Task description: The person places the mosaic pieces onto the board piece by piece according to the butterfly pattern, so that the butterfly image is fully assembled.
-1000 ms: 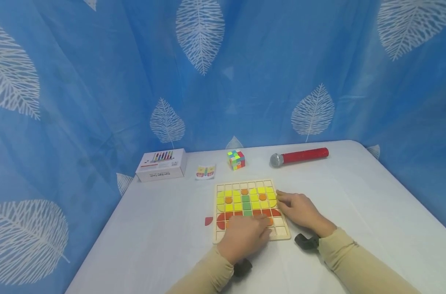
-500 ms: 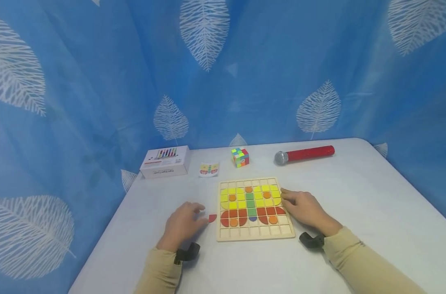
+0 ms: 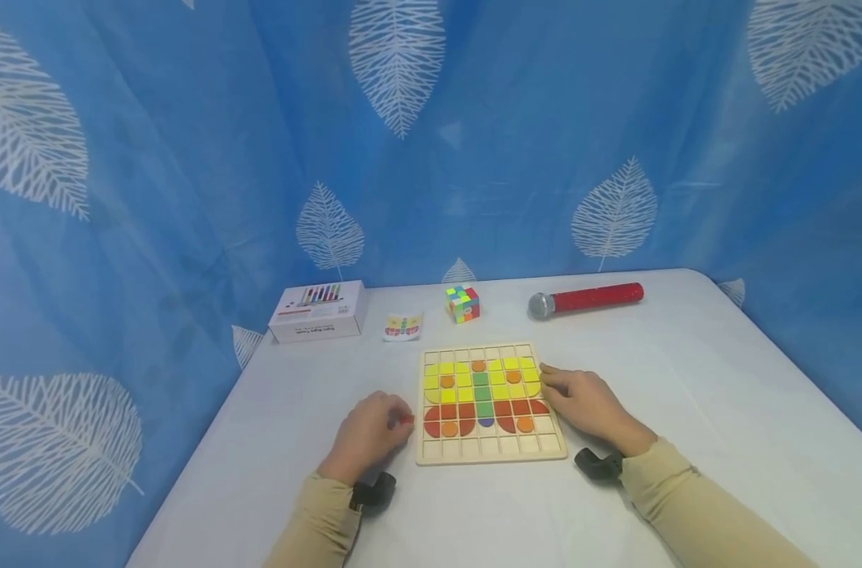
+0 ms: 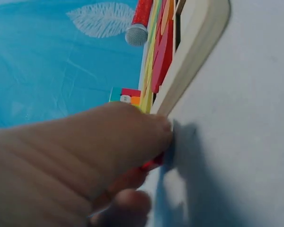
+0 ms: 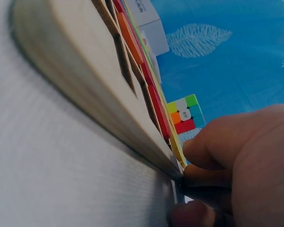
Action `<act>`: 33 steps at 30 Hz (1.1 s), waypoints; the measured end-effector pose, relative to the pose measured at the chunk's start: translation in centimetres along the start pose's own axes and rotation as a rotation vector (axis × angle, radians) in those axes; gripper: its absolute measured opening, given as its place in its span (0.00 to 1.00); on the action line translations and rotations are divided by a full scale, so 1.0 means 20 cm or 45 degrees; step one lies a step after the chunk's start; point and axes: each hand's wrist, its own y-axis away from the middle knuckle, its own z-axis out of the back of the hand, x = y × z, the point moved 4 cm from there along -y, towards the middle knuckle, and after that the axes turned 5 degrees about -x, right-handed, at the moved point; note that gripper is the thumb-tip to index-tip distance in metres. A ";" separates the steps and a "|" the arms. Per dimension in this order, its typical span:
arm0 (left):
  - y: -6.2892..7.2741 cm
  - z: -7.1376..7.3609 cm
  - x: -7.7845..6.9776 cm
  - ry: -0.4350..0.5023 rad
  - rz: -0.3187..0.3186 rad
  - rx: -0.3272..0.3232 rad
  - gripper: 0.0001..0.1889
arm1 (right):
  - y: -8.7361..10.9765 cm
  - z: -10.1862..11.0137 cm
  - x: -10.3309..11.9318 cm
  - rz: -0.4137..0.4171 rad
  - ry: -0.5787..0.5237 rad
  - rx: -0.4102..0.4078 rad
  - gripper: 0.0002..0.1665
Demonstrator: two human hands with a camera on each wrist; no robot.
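Note:
A square wooden grid board (image 3: 490,450) lies flat on the white table, its cells filled with yellow, red, green, orange and blue pieces in a butterfly pattern. Just left of it, my left hand (image 3: 371,432) pinches a red quarter-round piece (image 4: 154,162) between thumb and fingers, low over the table. Most of that piece is hidden by the thumb in the left wrist view. At the board's right edge rests my right hand (image 3: 588,406). In the right wrist view its thumb and fingers hold the rim beside a yellow piece (image 5: 178,150).
Behind the board stand a white box (image 3: 318,312), a small card (image 3: 403,326) with a butterfly picture, a puzzle cube (image 3: 462,304) and a red microphone (image 3: 587,300). A blue leaf-print curtain (image 3: 501,158) hangs past the table's far edge.
My left hand has left the board's lower rows, moved left to the loose red quarter-round piece, and taken it between thumb and fingers. The right hand stays at the board's right edge.

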 end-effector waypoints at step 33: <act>-0.13 -0.35 -0.93 -0.029 -0.418 0.116 0.07 | 0.00 0.01 -0.01 0.051 0.019 -0.044 0.25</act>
